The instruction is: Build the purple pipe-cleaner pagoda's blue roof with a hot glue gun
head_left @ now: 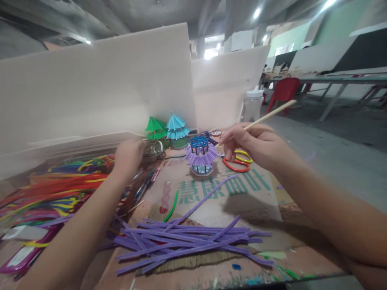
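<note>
My right hand (242,139) is closed round a thin wooden stick (272,114), whose far end points up to the right. Below that hand lie scissors with red and yellow handles (236,165). My left hand (130,155) is stretched to the back left beside a glass jar (153,148); its fingertips are blurred and hidden. Between the hands stands a small pavilion model (201,156) with a purple fringed roof and a blue top frame. Many purple strips (187,241) are piled on the cardboard (254,201) in front.
Green (155,128) and light blue (177,127) roofed models stand at the back by a white board (121,84). Colourful strips (60,193) fill the left side. A clear bottle (253,106) is at the back right. Pens (144,185) lie left of the cardboard.
</note>
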`<state>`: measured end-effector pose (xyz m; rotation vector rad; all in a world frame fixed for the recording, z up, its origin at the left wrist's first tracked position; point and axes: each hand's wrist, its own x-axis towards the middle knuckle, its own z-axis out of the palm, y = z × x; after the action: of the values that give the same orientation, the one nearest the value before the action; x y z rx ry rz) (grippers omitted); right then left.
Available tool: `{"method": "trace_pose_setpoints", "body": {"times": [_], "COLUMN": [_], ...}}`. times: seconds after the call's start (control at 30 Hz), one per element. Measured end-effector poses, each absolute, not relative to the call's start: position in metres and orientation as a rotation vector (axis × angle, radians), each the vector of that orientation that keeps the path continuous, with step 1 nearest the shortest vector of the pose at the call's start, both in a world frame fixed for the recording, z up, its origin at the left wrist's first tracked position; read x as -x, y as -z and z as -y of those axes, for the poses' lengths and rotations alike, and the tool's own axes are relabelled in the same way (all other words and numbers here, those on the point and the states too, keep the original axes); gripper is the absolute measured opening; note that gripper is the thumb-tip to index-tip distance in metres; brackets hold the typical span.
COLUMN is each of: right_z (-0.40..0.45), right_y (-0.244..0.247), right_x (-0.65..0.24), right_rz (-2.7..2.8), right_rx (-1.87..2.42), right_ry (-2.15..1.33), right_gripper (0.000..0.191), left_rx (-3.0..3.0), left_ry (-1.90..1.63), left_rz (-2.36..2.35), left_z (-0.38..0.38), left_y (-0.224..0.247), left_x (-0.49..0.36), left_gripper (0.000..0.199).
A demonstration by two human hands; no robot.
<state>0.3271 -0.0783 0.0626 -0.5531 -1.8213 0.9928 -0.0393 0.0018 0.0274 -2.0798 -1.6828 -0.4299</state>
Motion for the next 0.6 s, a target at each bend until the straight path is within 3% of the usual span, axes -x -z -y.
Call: {"method": "trace_pose_setpoints", "body": {"times": [0.17, 0.23, 0.37, 0.5, 0.6], "right_z": [0.078, 0.076, 0.076, 0.085, 0.088], "right_y": [-0.055, -0.051, -0.038, -0.012, 0.013], "right_x": [-0.321, -0.319, -0.317, -0.315, -0.319], "right_rz": [2.271, 2.308, 2.256, 2.341, 2.447], "right_rx": [0.629, 0.611, 0.617, 0.670, 0.727], "right_ry": [-1.160, -1.160, -1.103, -0.756, -0.693], "right_gripper": [0.045, 0.045, 0.043, 0.035, 0.037], "left_rx": [1.685, 2.033, 2.813, 3.164, 3.212], "left_ry": [1.022, 0.984, 0.910, 1.010, 0.974], "left_rz": [1.730, 1.842, 2.058, 2.205, 2.300], "left_z": [0.056, 0.070, 0.072, 0.062, 0.059], "left_y": [-0.069, -0.071, -0.030, 0.028, 0.052], "left_x": [0.012, 0.001, -0.025, -0.062, -0.085], "left_gripper": [0.043, 0.040, 0.043, 0.035, 0.043]}}
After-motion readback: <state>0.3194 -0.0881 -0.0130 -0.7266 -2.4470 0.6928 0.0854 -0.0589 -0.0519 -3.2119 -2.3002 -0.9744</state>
